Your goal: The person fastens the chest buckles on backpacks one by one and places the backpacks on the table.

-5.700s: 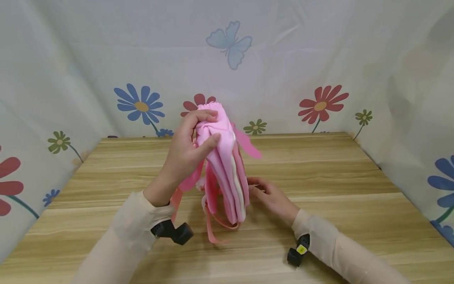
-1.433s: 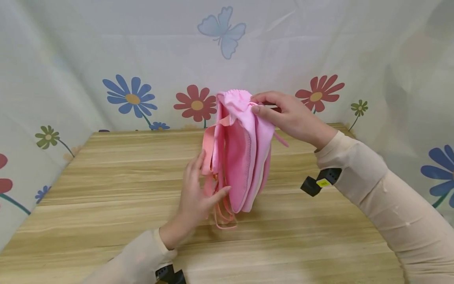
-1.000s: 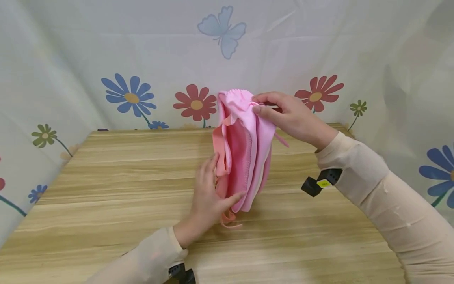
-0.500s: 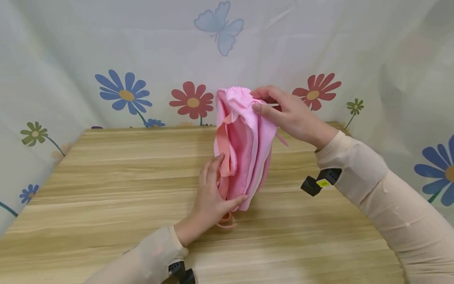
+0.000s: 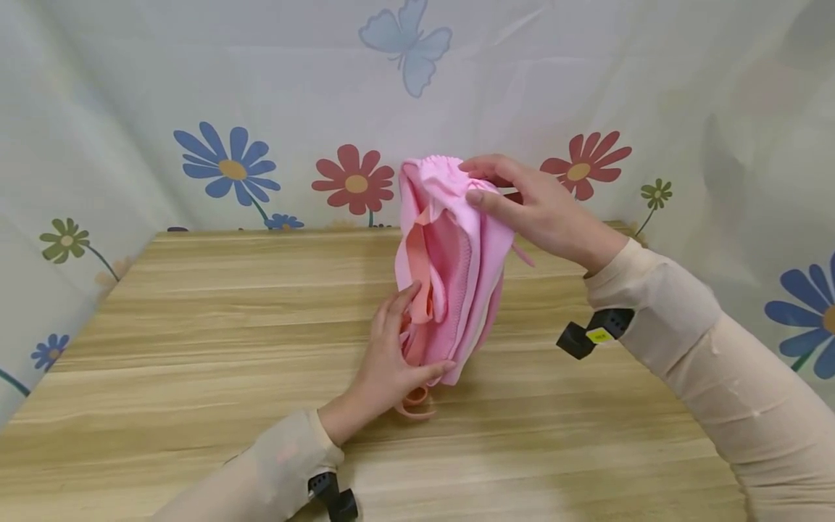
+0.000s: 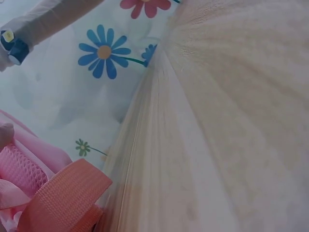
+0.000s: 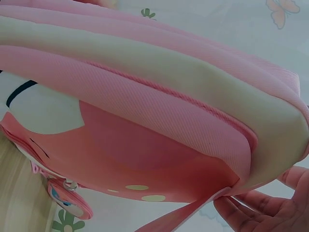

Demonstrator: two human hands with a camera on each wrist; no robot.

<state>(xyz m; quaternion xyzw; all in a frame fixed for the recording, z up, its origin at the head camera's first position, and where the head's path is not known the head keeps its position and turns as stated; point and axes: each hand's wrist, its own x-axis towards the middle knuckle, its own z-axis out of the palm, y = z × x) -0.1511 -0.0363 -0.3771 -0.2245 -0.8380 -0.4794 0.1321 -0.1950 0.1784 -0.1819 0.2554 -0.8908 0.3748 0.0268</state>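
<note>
A pink child's backpack [image 5: 485, 268] stands on the table, its side and strap side turned toward me. My right hand [image 5: 541, 210] pinches the upper right side of the bag between thumb and fingers. Low on the strap side, my left hand [image 5: 388, 362] rests with long, spread fingers by the coral strap [image 5: 420, 275], its thumb against the bag's lower edge. In the right wrist view the backpack's front [image 7: 140, 145] has a cartoon pattern, and a small round pendant [image 7: 70, 198] hangs there. The far fingers of my left hand are partly hidden by the strap.
The wood-grain table [image 5: 215, 348] spreads around the bag. Behind it hangs a white curtain [image 5: 293, 87] printed with flowers and a butterfly. A loose strap end [image 5: 417, 415] lies on the table below the bag.
Earlier my left hand held the bag's top and my right hand was low beside it; they have swapped. Over the last second my left hand moved right, pushing the strap against the bag.
</note>
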